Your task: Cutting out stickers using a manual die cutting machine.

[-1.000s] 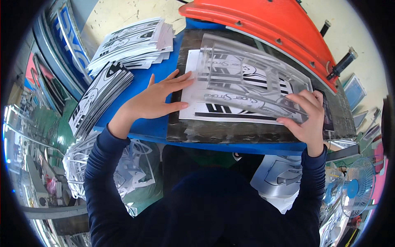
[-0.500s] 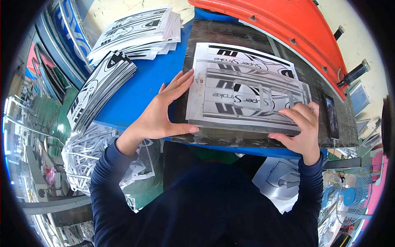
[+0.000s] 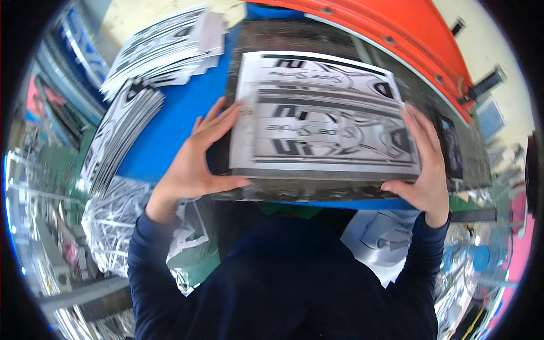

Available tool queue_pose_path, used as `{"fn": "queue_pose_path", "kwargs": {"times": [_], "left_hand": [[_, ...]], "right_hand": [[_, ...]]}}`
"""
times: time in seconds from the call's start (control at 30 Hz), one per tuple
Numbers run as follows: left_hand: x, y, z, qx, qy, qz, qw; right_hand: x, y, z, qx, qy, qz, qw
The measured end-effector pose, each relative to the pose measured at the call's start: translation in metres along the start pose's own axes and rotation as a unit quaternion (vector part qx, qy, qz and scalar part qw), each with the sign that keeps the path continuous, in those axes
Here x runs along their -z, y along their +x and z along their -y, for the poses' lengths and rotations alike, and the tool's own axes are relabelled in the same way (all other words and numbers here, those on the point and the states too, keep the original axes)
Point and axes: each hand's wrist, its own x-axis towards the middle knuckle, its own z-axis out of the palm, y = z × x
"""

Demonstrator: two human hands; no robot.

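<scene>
On a dark board (image 3: 272,39), a clear plastic template (image 3: 334,167) lies over a white sheet printed in black and grey (image 3: 249,68). The sheet's far part sticks out past the template. My left hand (image 3: 195,164) is at the left end, fingers spread along its edge and thumb stretched by the near left corner. At the right end is my right hand (image 3: 428,170), its fingers extended along the side and its thumb apart near the front edge. Both hands seem to touch the template lightly; blur hides the exact contact.
Two piles of printed sheets, a far stack (image 3: 164,48) and a fanned stack (image 3: 122,133), lie on the blue tabletop (image 3: 181,116). A large red curved piece (image 3: 385,22) borders the board. A dark phone (image 3: 451,144) lies right. White paper scraps (image 3: 116,226) fill a bag below.
My right hand has moved off the template's cut-out area to its right end, its fingers straightening. The view has shifted. My left hand keeps nearly the same pose.
</scene>
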Motion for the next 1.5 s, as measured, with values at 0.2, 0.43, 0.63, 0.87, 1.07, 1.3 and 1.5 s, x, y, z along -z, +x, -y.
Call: {"fn": "queue_pose_path", "kwargs": {"times": [0.2,0.43,0.63,0.87,1.07,1.3,1.5], "left_hand": [[-0.005,0.002,-0.005,0.021,-0.009,-0.008,1.000],[-0.005,0.003,0.003,0.028,-0.084,-0.018,0.996],[-0.006,0.005,0.003,0.037,-0.119,-0.025,0.992],[-0.011,0.005,0.000,0.046,-0.158,-0.038,0.986],[-0.012,0.004,0.001,0.052,-0.184,-0.044,0.981],[-0.010,0.002,0.002,0.061,-0.199,-0.029,0.978],[-0.009,0.004,0.001,0.064,-0.187,-0.026,0.980]], "right_hand": [[0.006,-0.023,-0.043,-0.077,0.143,0.067,0.984],[0.004,-0.028,-0.045,-0.061,0.067,0.090,0.992],[0.001,-0.028,-0.044,-0.072,0.071,0.087,0.991],[0.000,-0.030,-0.048,-0.066,0.070,0.086,0.992],[-0.001,-0.030,-0.049,-0.061,0.066,0.083,0.992],[-0.001,-0.029,-0.048,-0.058,0.061,0.078,0.993],[-0.001,-0.029,-0.047,-0.062,0.050,0.080,0.994]]}}
